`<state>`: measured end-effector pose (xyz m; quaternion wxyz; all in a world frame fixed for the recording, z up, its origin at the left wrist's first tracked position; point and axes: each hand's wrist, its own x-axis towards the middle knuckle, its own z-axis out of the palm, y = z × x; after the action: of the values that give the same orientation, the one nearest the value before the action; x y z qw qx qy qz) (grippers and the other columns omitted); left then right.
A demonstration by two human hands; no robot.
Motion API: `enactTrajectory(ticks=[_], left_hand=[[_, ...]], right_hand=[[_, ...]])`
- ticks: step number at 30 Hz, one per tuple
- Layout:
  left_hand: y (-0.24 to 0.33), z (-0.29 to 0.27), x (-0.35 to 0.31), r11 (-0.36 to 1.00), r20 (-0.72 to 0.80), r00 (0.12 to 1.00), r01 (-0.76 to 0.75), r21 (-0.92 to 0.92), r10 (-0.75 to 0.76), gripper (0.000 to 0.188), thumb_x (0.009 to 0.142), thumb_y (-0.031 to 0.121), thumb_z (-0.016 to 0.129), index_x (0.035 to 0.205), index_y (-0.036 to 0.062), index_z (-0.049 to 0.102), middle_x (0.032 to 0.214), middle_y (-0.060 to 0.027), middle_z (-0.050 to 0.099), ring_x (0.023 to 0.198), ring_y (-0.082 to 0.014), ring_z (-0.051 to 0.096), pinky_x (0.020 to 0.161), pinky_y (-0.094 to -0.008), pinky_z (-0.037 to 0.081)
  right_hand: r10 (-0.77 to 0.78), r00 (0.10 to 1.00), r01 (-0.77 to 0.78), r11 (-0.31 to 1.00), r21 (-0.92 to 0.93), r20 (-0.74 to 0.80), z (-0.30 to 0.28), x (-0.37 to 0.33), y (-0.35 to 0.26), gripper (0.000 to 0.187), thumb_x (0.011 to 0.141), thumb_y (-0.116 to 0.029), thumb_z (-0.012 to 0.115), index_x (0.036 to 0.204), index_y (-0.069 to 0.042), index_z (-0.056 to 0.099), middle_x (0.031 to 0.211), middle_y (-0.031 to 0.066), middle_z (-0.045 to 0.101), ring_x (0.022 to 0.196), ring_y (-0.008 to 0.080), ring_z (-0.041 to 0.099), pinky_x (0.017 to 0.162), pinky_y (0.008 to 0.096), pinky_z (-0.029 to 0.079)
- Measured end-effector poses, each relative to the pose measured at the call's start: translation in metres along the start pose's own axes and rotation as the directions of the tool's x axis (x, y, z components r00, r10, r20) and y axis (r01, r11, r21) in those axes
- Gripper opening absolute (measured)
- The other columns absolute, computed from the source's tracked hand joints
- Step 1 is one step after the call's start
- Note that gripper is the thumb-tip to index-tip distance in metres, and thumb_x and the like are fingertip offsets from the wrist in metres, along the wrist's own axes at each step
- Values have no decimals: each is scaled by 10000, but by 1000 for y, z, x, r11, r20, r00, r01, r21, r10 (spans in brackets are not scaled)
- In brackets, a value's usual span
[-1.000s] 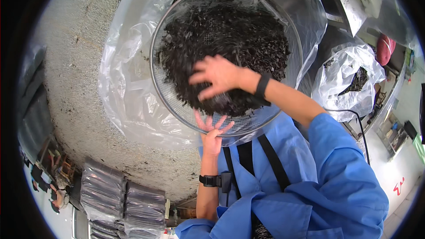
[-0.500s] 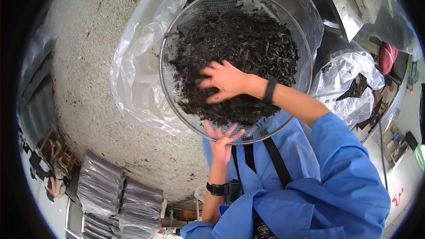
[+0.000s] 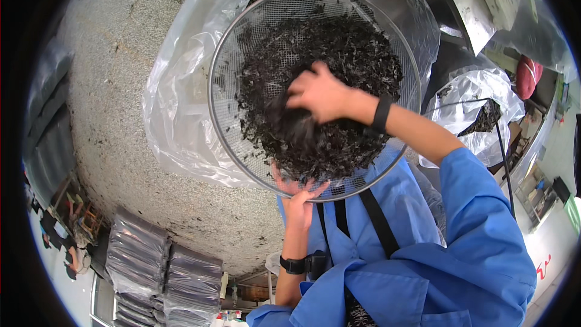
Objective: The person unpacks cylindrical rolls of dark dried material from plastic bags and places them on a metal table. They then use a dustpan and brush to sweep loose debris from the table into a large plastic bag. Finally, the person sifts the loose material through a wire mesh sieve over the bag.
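A wide round wire-mesh sieve (image 3: 254,27) with a metal rim carries a broad heap of black, dry-looking flakes (image 3: 357,48). At its near rim, my left hand (image 3: 299,192) grips the edge; the thumb lies over it and the fingers reach under the mesh. My right hand (image 3: 324,94), partly blurred, is down in the heap with fingers curled round a dark clump of flakes. Its fingertips are buried. Beneath the sieve spreads a large clear plastic bag (image 3: 181,103), with more black bits inside at the far side.
To the right sits another clear plastic bag (image 3: 469,88) with dark flakes in it, near a red bundle (image 3: 528,77). A thin black cable (image 3: 507,166) hangs there. At lower left are stacked dark plastic-wrapped packs (image 3: 139,245) on the speckled floor (image 3: 115,85).
My right hand has gone from spread fingers over the flakes to curled ones, moving right and slightly up. The sieve has shifted slightly left, and the flakes lie looser. The cable has swung.
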<state>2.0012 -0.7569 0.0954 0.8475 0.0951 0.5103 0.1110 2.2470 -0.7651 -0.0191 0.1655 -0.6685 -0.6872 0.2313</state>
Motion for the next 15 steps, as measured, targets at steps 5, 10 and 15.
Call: enactTrajectory(ticks=[5, 10, 15], left_hand=[[-3, 11, -13, 996, -26, 996, 88, 29, -87, 1103, 606, -182, 423, 1475, 343, -10, 1468, -201, 185, 1218, -468, 415, 890, -583, 499], [-6, 3, 4, 999, -32, 999, 44, 3, -44, 1107, 611, -171, 425, 1474, 353, -26, 1495, -224, 103, 1224, -468, 414, 878, -564, 505], [1, 1, -10, 998, -64, 998, 11, 56, -7, 1108, 610, -170, 432, 1477, 344, -29, 1497, -229, 90, 1238, -474, 397, 887, -554, 507]], right_hand=[[684, 668, -735, 667, -120, -294, -7, 49, 36, 594, 738, -626, 581, 1141, -190, 555, 1163, 171, 459, 1100, 405, 406, 852, 620, 346], [155, 987, -157, 984, 81, 34, 21, 23, -20, 643, 702, -616, 604, 1186, -194, 562, 1217, 153, 472, 1108, 358, 454, 832, 627, 378], [332, 918, -386, 872, -302, -215, 7, 5, 40, 486, 681, -401, 704, 1116, -206, 611, 1294, 141, 393, 1211, 391, 342, 830, 641, 382]])
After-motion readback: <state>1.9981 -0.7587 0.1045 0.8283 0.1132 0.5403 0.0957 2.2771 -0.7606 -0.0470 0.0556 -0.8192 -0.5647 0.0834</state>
